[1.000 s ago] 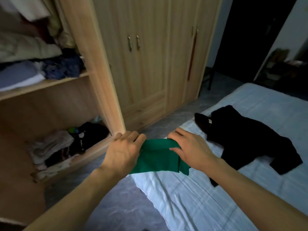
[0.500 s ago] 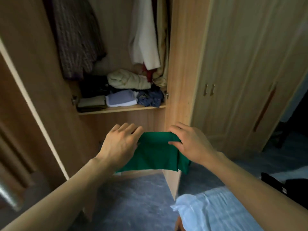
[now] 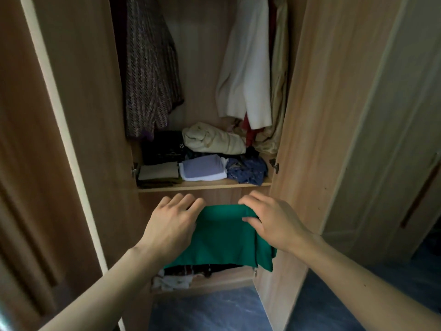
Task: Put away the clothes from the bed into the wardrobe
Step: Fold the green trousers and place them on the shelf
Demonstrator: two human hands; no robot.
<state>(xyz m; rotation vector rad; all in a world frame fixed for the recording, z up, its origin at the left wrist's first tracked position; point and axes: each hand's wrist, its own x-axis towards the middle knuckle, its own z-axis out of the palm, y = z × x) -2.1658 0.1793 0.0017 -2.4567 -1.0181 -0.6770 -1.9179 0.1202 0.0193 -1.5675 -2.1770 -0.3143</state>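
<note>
A folded green garment (image 3: 225, 237) hangs in the air between both hands, in front of the open wardrobe (image 3: 307, 130). My left hand (image 3: 173, 222) grips its left edge and my right hand (image 3: 274, 222) grips its right edge, fingers over the top fold. The garment sits just below the front edge of the wardrobe shelf (image 3: 205, 186). The shelf carries folded clothes: a beige piece (image 3: 158, 173), a pale blue piece (image 3: 202, 170), a crumpled dark blue piece (image 3: 248, 172) and a cream bundle (image 3: 214, 139) on top.
A patterned garment (image 3: 150, 75) and a white one (image 3: 245, 68) hang above the shelf. The lower compartment holds more clothes (image 3: 174, 280), partly hidden by the green garment. An open door (image 3: 78, 115) stands at the left, closed doors (image 3: 386, 139) at the right. The floor (image 3: 207, 314) is blue-grey.
I have turned from the bed to face the open wardrobe and come closer. Both hands still hold the green garment, now raised near the shelf edge. The bed has left the view.
</note>
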